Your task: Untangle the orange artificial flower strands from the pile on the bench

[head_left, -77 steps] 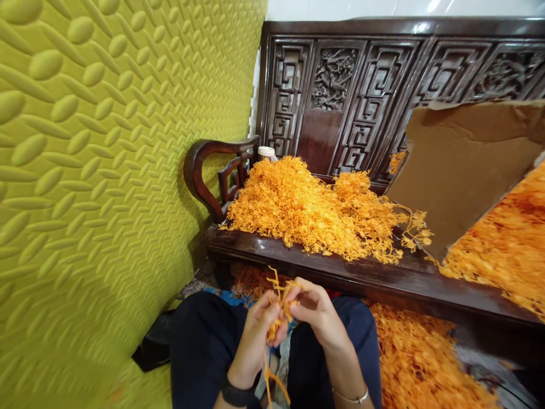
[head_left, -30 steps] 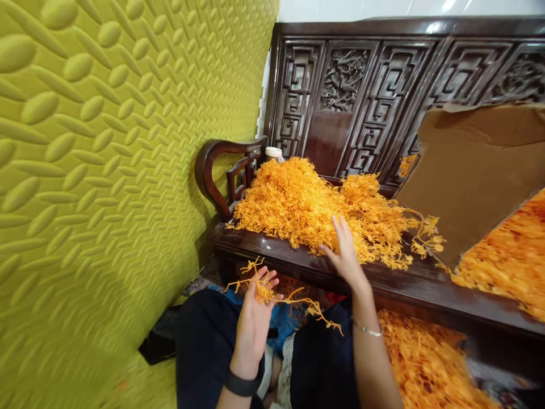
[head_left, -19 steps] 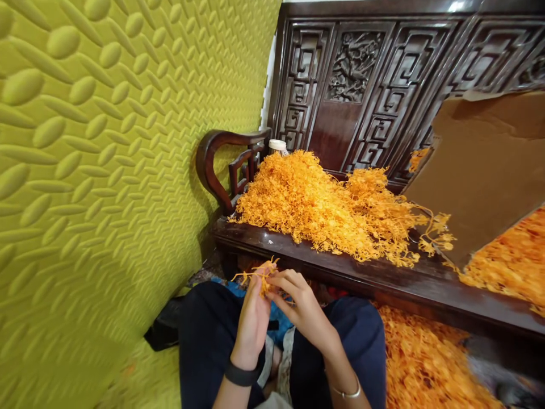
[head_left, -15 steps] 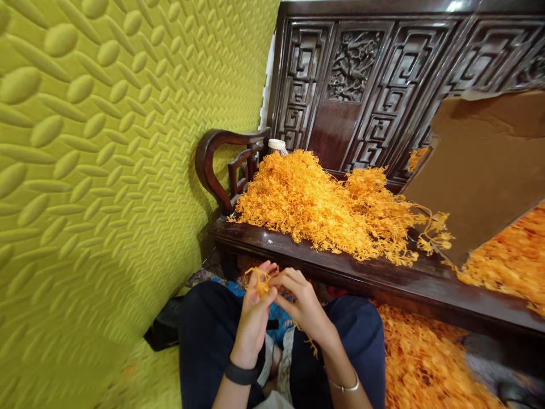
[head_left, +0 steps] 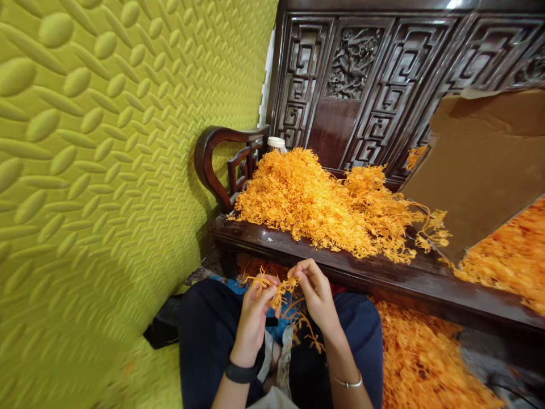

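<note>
My left hand (head_left: 254, 309) and my right hand (head_left: 315, 295) meet above my lap, both pinched on a small bunch of orange strands (head_left: 279, 289). Loose ends of the bunch hang down between my knees. Just beyond my hands a big heap of the same orange strands (head_left: 323, 201) lies on the dark carved wooden bench (head_left: 340, 267). A black band is on my left wrist and a thin bracelet on my right.
A yellow-green embossed wall (head_left: 106, 142) fills the left. A sheet of cardboard (head_left: 477, 165) leans on the bench back at right, with more orange strands (head_left: 506, 255) beside it. Another orange heap (head_left: 421, 363) lies on the floor. A small white-lidded jar (head_left: 276, 144) stands behind the pile.
A second ago my right hand reached onto the heap on the bench. It has come back to my left hand, and both now pinch the small bunch above my lap.
</note>
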The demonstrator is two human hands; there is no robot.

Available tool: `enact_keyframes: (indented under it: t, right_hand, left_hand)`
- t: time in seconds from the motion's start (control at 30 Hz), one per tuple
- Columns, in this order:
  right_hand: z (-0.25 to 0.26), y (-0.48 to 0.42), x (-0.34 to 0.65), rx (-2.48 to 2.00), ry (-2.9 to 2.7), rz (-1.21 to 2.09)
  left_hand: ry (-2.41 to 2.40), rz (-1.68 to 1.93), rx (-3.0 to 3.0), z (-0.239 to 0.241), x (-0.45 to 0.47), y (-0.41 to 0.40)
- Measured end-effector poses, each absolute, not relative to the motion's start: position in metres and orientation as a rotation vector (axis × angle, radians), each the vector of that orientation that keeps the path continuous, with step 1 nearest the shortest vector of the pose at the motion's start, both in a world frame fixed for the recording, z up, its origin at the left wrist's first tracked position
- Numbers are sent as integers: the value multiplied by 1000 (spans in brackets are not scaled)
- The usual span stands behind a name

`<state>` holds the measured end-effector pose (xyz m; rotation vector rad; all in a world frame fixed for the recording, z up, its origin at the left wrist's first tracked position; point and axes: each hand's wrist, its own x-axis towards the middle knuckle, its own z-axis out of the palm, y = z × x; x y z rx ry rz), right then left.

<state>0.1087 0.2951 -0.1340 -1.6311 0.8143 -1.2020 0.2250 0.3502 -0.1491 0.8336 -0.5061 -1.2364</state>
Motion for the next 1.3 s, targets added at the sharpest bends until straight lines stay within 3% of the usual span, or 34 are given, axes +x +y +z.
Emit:
enact_keyframes:
  t: [0.33, 0.77, 1.0, 1.1, 1.2, 1.3]
  right_hand:
    - [-119, 304, 99, -1838, 785, -922]
    - [-109, 302, 93, -1817, 886, -1480]
    - [-96, 296, 93, -1892, 1014, -1899]
    - [-71, 260, 61, -1660, 1289, -2455]
    - [-36, 227, 26, -1205, 1078, -3048]
    - [-14, 216, 15, -1235, 848, -3304]
  left_hand:
    - [-705, -1008, 967, -154, 230, 352]
    - [-718, -1242, 824, -152, 207, 354]
    - [-640, -1227, 739, -127, 197, 357]
    - [-495, -1203, 734, -130, 199, 372]
    - [-386, -1226, 772, -138, 207, 381]
    - [-351, -1259, 709, -137, 215, 375]
